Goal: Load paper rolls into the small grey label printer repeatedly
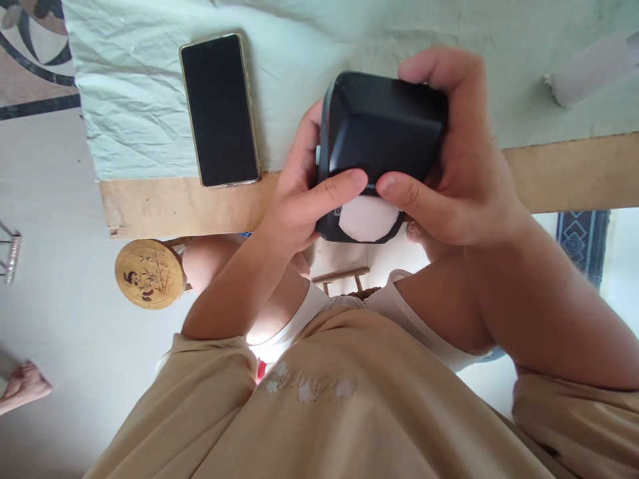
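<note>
A black, box-shaped plastic device with rounded edges is held up over the front edge of the table. Small pale lettering shows on it, partly covered by the thumbs, and a white rounded patch lies on its near end. My left hand is closed round its left side, thumb pressed on the top face. My right hand grips the right side, its thumb close to the left thumb and a finger over the far corner. The undersides of both hands' grip are hidden. What the device is exactly, I cannot tell.
A phone with a dark screen lies on the pale green cloth to the left. At the right is a blurred whitish cylinder. The table's bare wooden edge runs in front. A round wooden stool stands below left; another person's foot shows.
</note>
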Demonstrator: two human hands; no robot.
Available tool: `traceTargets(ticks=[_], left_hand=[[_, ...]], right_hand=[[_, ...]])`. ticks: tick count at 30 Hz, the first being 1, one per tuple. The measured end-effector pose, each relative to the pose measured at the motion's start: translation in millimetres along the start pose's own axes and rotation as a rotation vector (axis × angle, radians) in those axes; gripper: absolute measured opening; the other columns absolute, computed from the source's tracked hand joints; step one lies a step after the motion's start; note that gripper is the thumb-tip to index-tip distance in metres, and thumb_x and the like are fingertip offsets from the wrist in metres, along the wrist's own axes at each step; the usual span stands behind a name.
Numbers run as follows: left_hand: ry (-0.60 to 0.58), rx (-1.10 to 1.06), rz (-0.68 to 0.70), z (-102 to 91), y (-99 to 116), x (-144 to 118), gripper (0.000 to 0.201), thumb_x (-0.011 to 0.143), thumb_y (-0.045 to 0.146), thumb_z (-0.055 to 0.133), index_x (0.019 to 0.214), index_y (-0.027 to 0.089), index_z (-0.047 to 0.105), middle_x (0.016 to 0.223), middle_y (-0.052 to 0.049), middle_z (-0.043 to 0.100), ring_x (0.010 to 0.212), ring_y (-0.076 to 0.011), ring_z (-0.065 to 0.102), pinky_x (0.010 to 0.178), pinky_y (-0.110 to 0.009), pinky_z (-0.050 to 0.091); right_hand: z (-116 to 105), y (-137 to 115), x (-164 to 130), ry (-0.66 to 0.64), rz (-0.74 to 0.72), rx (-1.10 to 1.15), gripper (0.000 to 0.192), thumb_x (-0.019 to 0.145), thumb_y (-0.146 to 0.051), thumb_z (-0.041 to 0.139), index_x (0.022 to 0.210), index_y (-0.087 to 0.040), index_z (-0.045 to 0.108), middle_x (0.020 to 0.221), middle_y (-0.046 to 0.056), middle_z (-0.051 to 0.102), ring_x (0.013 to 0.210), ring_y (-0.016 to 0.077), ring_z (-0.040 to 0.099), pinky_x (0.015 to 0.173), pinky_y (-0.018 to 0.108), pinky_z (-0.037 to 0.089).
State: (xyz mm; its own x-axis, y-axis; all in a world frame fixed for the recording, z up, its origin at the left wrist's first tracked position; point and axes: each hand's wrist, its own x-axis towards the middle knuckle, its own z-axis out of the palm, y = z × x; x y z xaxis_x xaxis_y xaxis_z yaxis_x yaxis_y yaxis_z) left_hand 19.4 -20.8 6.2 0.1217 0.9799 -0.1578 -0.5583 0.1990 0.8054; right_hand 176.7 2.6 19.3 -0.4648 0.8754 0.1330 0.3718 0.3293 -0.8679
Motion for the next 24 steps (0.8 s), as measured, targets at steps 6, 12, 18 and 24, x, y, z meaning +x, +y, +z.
traceTargets(ticks=[6, 12, 18, 24], left_hand=[[-0.038, 0.084, 0.011, -4.5, -3.6, 3.1, 0.033, 0.074, 0.032, 0.062, 0.102, 0.022, 0.048, 0.081, 0.001, 0.049, 0.065, -0.0069, 0.052, 0.053, -0.017, 0.038], [0.014, 0.11, 0.044, 0.4, -3.8, 1.4, 0.028, 0.074, 0.026, 0.056, 0.101, 0.021, 0.05, 0.075, 0.001, 0.048, 0.064, -0.0073, 0.052, 0.054, -0.017, 0.036], [0.037, 0.12, 0.09, 3.0, -7.9, 0.0, 0.027, 0.072, 0.029, 0.059, 0.098, 0.024, 0.054, 0.082, 0.001, 0.055, 0.073, -0.0089, 0.056, 0.06, -0.018, 0.04], [-0.055, -0.002, -0.049, -3.4, 2.0, 1.4, 0.031, 0.092, 0.041, 0.035, 0.094, 0.019, 0.058, 0.099, -0.002, 0.064, 0.117, -0.0168, 0.054, 0.093, -0.027, 0.048]], right_hand=[[0.5, 1.6, 1.9, -0.001, -0.095, -0.011, 0.055, 0.078, -0.043, 0.057, 0.122, -0.019, 0.033, 0.129, 0.011, 0.04, 0.12, 0.0177, 0.046, 0.083, 0.024, 0.052], [2.2, 4.1, 0.5, 0.01, -0.088, 0.02, 0.055, 0.078, -0.044, 0.058, 0.123, -0.022, 0.034, 0.13, 0.008, 0.04, 0.122, 0.0169, 0.044, 0.084, 0.024, 0.052], [2.2, 6.3, -1.0, 0.006, -0.061, 0.028, 0.059, 0.078, -0.048, 0.056, 0.126, -0.024, 0.032, 0.136, 0.005, 0.038, 0.118, 0.0174, 0.047, 0.084, 0.027, 0.052], [3.2, 3.5, -2.4, 0.031, -0.064, -0.041, 0.058, 0.079, -0.047, 0.054, 0.127, -0.022, 0.032, 0.136, 0.006, 0.038, 0.121, 0.02, 0.047, 0.085, 0.031, 0.052]])
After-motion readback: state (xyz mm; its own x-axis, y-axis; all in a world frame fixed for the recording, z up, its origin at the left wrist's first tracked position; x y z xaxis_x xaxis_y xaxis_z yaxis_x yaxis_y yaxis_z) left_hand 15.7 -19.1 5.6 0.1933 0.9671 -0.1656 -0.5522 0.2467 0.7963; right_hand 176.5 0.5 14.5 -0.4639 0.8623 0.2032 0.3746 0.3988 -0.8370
